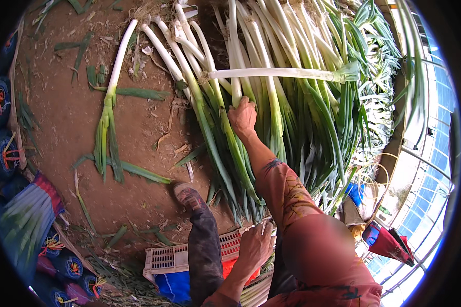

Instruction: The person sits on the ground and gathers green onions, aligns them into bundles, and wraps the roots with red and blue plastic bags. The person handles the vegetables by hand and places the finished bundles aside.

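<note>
A large heap of leeks [288,42] lies on the dirt floor, white root ends at the top and green leaves towards me. My right hand [242,115] is closed around the stalk of a leek [234,57] in the heap. Just above the hand, a trimmed leek [272,73] lies crosswise over the others. Lower down, my left hand [257,241] hangs over the crate with its fingers slightly bent; no object shows in it, though its palm is hidden. One single leek [111,96] lies apart on the left.
By my legs stands a pale plastic crate [167,259] with blue and red material. Netted bundles of leeks [32,215] and dark bundles tied with coloured strips [73,266] line the left side. Cut leaves [138,171] litter the soil. A red bag [390,245] lies at right.
</note>
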Available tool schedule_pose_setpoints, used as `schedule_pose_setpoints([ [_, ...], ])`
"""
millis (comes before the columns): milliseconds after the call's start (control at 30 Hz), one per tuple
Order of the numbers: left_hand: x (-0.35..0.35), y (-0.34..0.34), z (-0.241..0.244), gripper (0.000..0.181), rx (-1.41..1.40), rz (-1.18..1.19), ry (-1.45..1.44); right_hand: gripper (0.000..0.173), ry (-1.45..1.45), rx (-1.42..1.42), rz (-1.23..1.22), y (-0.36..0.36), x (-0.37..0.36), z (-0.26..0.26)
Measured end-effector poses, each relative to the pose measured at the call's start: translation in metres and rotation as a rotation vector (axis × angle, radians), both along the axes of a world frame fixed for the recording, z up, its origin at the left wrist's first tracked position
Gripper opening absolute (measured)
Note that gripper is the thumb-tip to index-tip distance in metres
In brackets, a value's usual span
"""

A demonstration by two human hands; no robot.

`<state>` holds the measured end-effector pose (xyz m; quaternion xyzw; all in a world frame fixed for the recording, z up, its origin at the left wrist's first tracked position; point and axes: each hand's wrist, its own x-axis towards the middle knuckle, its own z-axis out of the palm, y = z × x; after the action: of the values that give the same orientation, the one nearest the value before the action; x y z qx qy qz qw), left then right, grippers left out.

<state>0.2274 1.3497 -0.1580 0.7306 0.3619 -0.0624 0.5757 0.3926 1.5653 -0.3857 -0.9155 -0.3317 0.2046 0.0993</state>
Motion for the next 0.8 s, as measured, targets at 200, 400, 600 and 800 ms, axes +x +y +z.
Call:
schedule_pose_setpoints([
  [200,0.004,0.006,0.000,0.041,-0.024,0.172,-0.082,0.040,0.070,0.104,0.129,-0.015,0.009,-0.002],
  [400,0.004,0.013,-0.005,0.032,-0.333,0.567,-0.183,0.044,0.923,0.093,-0.028,-0.041,0.042,0.074],
  [600,0.014,0.012,-0.014,0.034,-0.579,1.016,-0.172,0.054,0.933,0.096,-0.005,-0.157,0.044,0.154],
  [800,0.015,0.023,-0.010,0.057,-0.819,1.286,-0.182,0.055,1.202,0.161,-0.437,-0.239,0.005,0.229],
])
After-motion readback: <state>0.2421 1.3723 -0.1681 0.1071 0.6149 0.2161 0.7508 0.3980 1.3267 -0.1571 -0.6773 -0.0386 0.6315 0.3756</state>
